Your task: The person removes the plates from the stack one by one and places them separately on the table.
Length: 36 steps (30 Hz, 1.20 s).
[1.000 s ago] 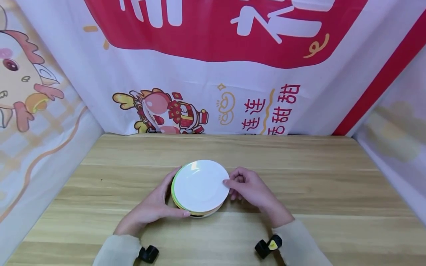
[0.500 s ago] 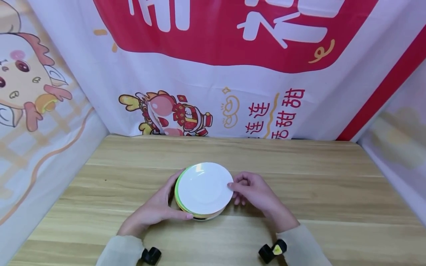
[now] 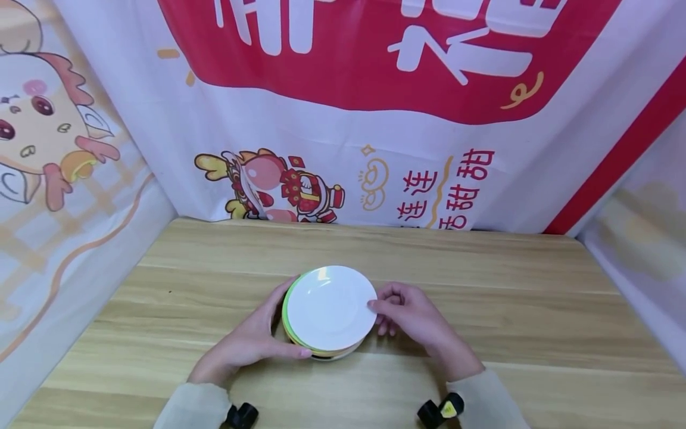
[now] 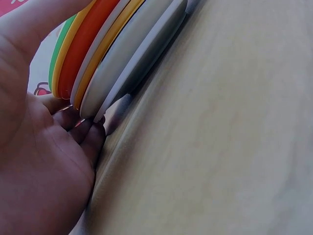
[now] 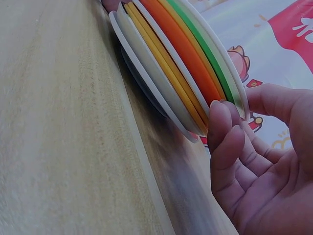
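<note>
A stack of round plates sits on the wooden table, with a glossy white plate (image 3: pixel 332 307) on top. Below it the right wrist view shows a green plate (image 5: pixel 207 55), an orange plate (image 5: pixel 182 45), and several yellow and whitish ones. My left hand (image 3: pixel 243 341) holds the stack from the left, its thumb along the front edge and its fingers round the back. At the right, my right hand (image 3: pixel 411 314) pinches the top white plate's rim, thumb on the upper face. Its other fingers curl beside the stack's edge.
The wooden table (image 3: pixel 536 310) stretches out on all sides of the stack. Behind it hangs a red and white printed cloth (image 3: pixel 364 89). Printed cloths also close off the left and right sides. A small black device sits at each wrist.
The head view has shifted slightly, so the scene sits a little lower and further right. Both hands keep their places on the plates, with no other clear movement.
</note>
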Motion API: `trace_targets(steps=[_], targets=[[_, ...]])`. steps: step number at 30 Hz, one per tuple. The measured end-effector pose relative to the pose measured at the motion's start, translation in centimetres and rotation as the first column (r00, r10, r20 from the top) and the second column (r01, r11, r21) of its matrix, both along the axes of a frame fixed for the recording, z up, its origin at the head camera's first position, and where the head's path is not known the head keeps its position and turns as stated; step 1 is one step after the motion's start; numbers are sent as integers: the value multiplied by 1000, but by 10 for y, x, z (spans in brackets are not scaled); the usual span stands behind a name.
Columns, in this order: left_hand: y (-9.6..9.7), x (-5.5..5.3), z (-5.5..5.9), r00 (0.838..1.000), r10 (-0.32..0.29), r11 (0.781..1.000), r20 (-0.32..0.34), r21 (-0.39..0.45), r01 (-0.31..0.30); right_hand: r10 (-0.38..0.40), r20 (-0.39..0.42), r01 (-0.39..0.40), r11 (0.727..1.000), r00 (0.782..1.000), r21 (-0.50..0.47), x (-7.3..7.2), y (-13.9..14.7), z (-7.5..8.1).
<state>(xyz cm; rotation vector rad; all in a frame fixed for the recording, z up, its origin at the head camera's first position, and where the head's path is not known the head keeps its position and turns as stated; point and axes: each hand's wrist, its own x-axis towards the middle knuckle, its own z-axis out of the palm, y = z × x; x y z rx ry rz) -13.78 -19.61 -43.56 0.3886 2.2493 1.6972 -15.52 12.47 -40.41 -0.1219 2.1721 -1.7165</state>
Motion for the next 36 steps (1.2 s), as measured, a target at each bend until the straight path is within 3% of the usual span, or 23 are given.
trace_targets(steps=[9,18,36], targets=[[0,-2,-1,1000,-6,1000,11,5,6,-60,-1,60,998,998,23,-1,1,5],[1,-1,0,1000,-4,1000,12,-2,4,-87,17,88,994,996,-71,-5,10,4],[1,0,0,1000,-11,1000,-7,12,11,-160,20,161,982,987,-103,-9,21,10]])
